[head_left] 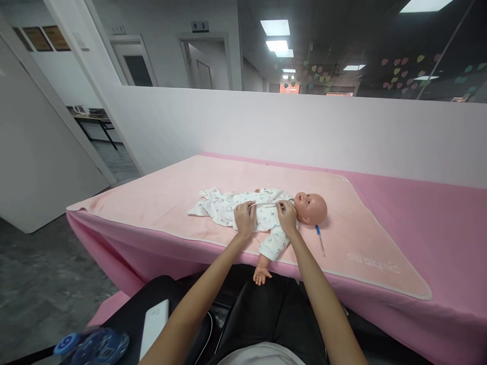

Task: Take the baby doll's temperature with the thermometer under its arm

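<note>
A baby doll [311, 209] lies on its back with its head to the right, dressed in a white patterned outfit [224, 207]. Over the doll's chest a thin white strip [266, 204] runs taut between my hands; whether it is a cord or part of the clothing I cannot tell. My left hand [244, 219] pinches its left end above the belly. Near the doll's neck, my right hand [287, 215] is closed on the other end. The doll's bare hand [262, 274] hangs over the table edge, below my hands.
A pink blanket [380, 243] covers the pink-draped table. Beside the doll's head lies a slim blue-capped stick [320, 240]. At lower left, a white box-like object [155, 324] and a plastic bottle [101, 347] rest on a black seat. A white wall [304, 132] rises behind.
</note>
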`<state>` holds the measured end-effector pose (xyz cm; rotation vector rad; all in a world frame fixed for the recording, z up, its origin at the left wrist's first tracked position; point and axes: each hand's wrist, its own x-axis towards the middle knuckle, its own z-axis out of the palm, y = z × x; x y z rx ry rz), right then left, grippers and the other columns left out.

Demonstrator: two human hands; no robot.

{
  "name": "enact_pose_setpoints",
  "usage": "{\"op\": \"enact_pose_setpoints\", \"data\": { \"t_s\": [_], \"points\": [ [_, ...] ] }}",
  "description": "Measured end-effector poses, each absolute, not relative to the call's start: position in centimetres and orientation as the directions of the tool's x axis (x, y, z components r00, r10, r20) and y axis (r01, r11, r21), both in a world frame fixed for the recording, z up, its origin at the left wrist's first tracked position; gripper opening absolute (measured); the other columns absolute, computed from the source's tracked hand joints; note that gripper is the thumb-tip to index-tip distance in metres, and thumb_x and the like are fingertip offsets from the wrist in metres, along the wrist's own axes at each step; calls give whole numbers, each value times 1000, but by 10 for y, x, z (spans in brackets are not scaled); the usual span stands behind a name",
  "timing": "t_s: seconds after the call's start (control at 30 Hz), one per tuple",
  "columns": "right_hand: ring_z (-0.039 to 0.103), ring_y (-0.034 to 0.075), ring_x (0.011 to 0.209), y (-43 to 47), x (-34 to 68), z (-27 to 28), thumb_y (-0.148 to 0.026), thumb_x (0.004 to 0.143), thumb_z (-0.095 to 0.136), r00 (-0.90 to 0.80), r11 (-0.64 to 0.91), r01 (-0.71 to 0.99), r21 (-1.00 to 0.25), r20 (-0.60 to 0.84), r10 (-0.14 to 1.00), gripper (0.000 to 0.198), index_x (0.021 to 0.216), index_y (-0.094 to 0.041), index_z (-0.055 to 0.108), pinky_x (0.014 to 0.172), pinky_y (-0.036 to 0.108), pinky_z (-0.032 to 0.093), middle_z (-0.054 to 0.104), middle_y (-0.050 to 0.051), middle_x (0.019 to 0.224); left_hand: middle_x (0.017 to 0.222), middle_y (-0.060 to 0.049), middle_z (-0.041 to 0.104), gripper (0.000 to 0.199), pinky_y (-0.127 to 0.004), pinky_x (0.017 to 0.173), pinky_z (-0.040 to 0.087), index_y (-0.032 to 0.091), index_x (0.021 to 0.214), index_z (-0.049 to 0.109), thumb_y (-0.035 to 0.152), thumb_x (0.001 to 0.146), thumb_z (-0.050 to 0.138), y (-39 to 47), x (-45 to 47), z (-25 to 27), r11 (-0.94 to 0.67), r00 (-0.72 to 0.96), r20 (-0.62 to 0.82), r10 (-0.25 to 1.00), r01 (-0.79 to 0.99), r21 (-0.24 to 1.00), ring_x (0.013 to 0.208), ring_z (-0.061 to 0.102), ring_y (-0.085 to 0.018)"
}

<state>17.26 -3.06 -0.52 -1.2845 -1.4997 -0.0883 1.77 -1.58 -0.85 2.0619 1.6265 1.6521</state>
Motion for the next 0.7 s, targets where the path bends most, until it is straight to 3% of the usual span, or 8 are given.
{"op": "enact_pose_setpoints", "data": {
  "t_s": [0.27,0.43,0.6,0.7],
  "points": [
    [54,18,79,-37,166,1,-22,85,40,139,373,787,-491,730,669,21,78,-18,60,75,30,40,64,6,80,86,-4,63,12,-37,87,33,20,81,55,32,80,53,-12,5,-6,-402,-214,716,665,705,584,89,53,-22],
    [52,20,99,-76,179,7,-14,83,39,99,291,883,-369,752,651,23,91,-16,60,88,33,36,63,9,102,89,-4,61,12,-36,86,34,20,89,53,23,79,47,-5,3,15,-419,-248,715,653,669,614,85,54,-20],
    [57,22,89,-140,216,-10,-16,84,38,199,9,961,-276,715,670,24,92,-16,62,82,35,37,66,9,92,85,-3,62,16,-30,78,40,20,81,55,33,80,47,17,32,48,-648,125,695,708,508,567,78,54,-16],
    [58,25,87,-170,236,-35,-20,83,42,275,-233,959,-159,714,644,23,89,-15,64,76,37,38,66,12,90,74,-1,60,19,-25,64,40,19,77,58,37,76,52,34,52,55,-688,488,495,719,396,609,64,51,-13]
  ]
}}
